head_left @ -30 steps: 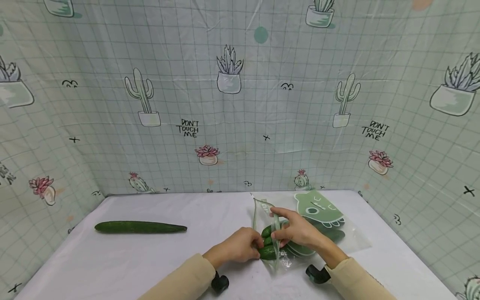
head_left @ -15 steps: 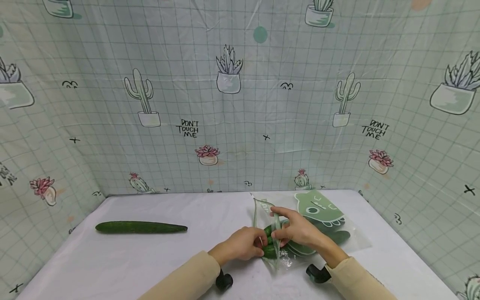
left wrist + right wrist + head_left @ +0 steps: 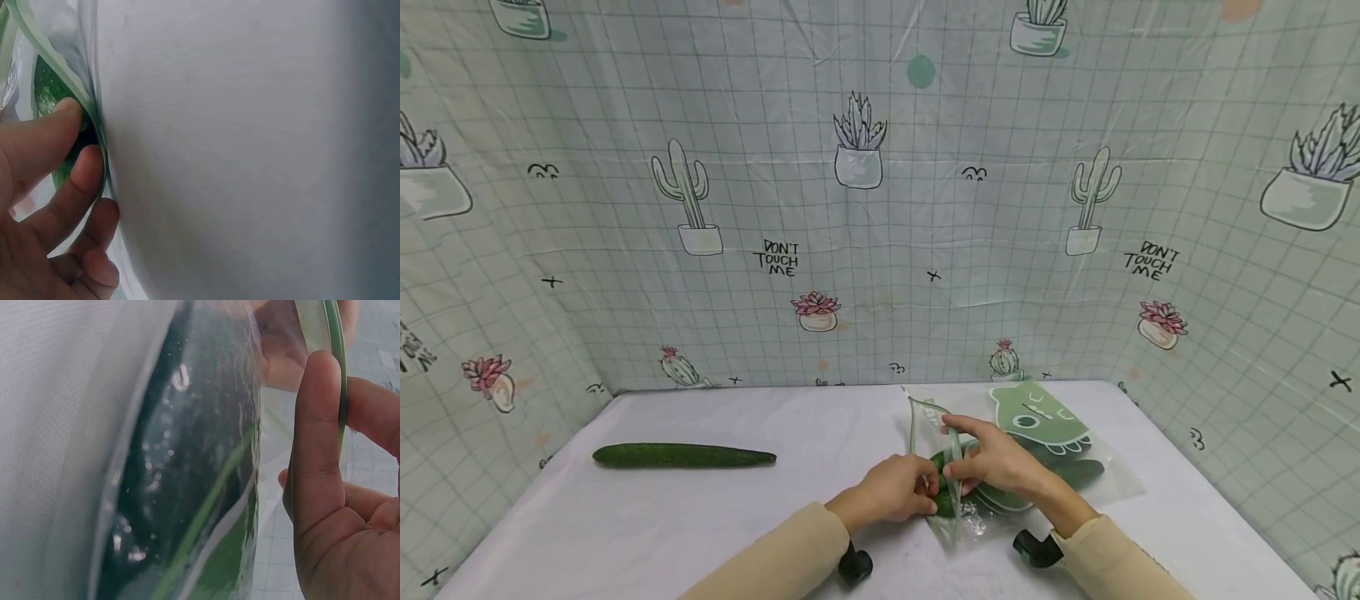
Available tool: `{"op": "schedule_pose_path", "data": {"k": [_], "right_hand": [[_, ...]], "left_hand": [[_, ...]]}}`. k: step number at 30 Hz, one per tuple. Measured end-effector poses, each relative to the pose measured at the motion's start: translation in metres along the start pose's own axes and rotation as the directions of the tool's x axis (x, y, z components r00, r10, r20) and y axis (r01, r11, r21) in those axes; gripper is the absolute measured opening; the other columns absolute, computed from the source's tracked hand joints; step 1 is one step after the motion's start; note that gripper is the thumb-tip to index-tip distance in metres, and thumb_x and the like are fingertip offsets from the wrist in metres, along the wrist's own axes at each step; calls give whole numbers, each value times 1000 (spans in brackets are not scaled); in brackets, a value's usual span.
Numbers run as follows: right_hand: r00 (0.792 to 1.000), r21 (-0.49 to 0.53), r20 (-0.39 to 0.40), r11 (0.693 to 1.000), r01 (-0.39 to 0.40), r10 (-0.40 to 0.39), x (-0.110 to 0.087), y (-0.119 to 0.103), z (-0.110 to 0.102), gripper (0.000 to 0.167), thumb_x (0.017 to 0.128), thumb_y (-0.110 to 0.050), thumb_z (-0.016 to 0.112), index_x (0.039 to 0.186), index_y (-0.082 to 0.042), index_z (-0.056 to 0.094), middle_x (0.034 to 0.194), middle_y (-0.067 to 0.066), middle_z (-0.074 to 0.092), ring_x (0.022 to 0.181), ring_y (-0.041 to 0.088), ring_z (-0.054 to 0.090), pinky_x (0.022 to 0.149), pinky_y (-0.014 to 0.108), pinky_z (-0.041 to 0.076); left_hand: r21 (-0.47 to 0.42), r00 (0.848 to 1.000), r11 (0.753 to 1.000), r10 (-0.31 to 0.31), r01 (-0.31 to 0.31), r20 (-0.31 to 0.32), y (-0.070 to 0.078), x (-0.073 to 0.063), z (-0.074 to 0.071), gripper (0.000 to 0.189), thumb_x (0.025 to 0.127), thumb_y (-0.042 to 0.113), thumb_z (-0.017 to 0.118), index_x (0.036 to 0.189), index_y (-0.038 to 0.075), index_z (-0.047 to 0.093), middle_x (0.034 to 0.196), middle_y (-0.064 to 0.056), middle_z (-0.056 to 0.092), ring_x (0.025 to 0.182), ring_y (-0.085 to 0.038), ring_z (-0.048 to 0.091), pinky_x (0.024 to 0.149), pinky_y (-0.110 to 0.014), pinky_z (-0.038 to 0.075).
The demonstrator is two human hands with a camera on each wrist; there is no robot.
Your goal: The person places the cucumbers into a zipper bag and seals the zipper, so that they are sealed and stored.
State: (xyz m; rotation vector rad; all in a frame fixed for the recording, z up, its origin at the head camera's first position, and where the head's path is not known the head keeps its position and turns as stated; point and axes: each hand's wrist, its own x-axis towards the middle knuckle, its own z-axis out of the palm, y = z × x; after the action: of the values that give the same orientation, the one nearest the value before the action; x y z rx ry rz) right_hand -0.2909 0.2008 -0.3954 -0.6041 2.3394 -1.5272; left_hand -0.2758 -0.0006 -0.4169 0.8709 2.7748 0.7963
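Note:
A clear zip bag (image 3: pixel 1116 479) with a green cartoon print lies on the right of the table, its mouth spread toward the left. Several cucumbers (image 3: pixel 944 502) are inside, their ends showing at the opening. My left hand (image 3: pixel 891 490) is at the mouth, thumb and fingers around the end of a cucumber (image 3: pixel 51 90). With thumb and fingers, my right hand (image 3: pixel 996 457) pinches the bag's green zip edge (image 3: pixel 337 344) and holds it up. Through the plastic in the right wrist view shows a dark cucumber (image 3: pixel 181 419). The left hand partly hides the cucumber ends.
One long cucumber (image 3: pixel 683 455) lies alone on the left of the white tablecloth (image 3: pixel 700 533). Behind the table hangs a grid-patterned curtain (image 3: pixel 880 225) printed with cacti. Black wrist cameras (image 3: pixel 856 567) sit below both wrists.
My left hand has moved slightly right, toward the bag, and the cucumbers have slid deeper into it. My right hand has stayed in place on the bag's edge.

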Motion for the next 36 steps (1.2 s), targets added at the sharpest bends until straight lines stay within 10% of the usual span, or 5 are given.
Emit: {"op": "schedule_pose_path", "data": {"k": [6, 10, 16, 23, 36], "right_hand": [[1000, -2, 5, 1000, 0, 0, 0, -1, -1, 80, 83, -7, 72, 147, 3, 27, 82, 15, 68, 58, 27, 64, 61, 40, 55], [1000, 13, -2, 1000, 4, -4, 0, -1, -1, 79, 83, -6, 72, 148, 3, 27, 104, 22, 65, 59, 28, 64, 61, 41, 56], [1000, 13, -8, 1000, 0, 0, 0, -2, 0, 79, 83, -8, 73, 148, 2, 28, 105, 25, 63, 59, 27, 63, 61, 41, 56], [1000, 33, -7, 999, 4, -4, -1, 0, 0, 80, 83, -6, 73, 148, 2, 27, 144, 26, 35, 61, 28, 63, 62, 41, 55], [1000, 22, -10, 1000, 8, -7, -1, 0, 0, 80, 82, -7, 73, 147, 3, 28, 140, 27, 41, 61, 30, 64, 62, 41, 55]], "left_hand": [[1, 1000, 1000, 1, -1, -6, 1, 1, 0, 20, 77, 17, 81, 79, 20, 61, 65, 13, 55, 60, -3, 50, 61, -22, 41], [-80, 999, 996, 22, -26, -46, -5, -1, -4, 20, 77, 13, 80, 76, 18, 61, 64, 11, 55, 58, -3, 49, 58, -22, 41], [-194, 993, 976, 81, -97, -91, -26, -17, -35, 17, 78, 5, 77, 76, 12, 61, 67, 7, 56, 59, -4, 50, 56, -21, 43], [-51, 992, 994, 96, -100, -80, -62, -61, -76, 10, 82, 9, 74, 85, 10, 65, 77, 8, 58, 71, -11, 54, 62, -28, 45], [231, 956, 966, -49, 120, -290, -157, -133, -127, 35, 78, 16, 79, 109, 11, 64, 100, -4, 60, 96, -29, 55, 83, -52, 41]]}}
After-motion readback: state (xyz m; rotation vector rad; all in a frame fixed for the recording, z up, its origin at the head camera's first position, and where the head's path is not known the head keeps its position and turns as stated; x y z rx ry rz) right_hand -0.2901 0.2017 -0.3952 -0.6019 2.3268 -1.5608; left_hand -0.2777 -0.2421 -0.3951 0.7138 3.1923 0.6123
